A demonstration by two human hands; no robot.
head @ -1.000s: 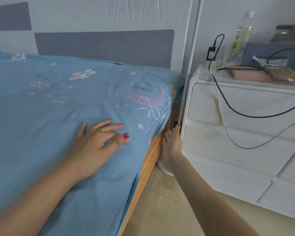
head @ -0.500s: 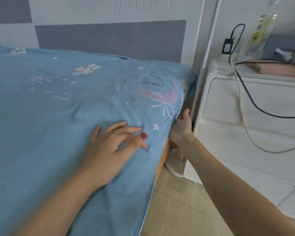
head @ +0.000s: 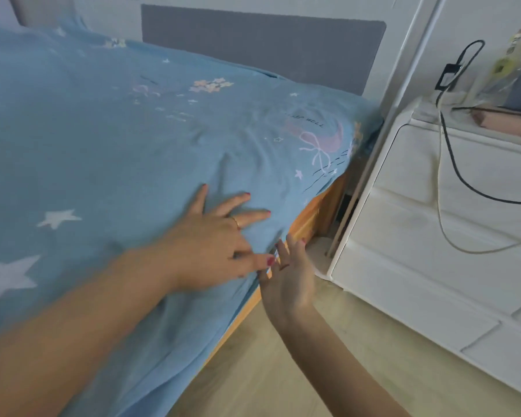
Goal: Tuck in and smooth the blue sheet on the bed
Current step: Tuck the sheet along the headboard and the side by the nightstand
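The blue sheet (head: 127,139) covered the bed, draping over its wooden side rail (head: 313,213); the left hand (head: 214,245) lay flat on the sheet near that rail, fingers spread; the right hand (head: 289,281) was open, fingers straight against the sheet's hanging edge just beside the rail.
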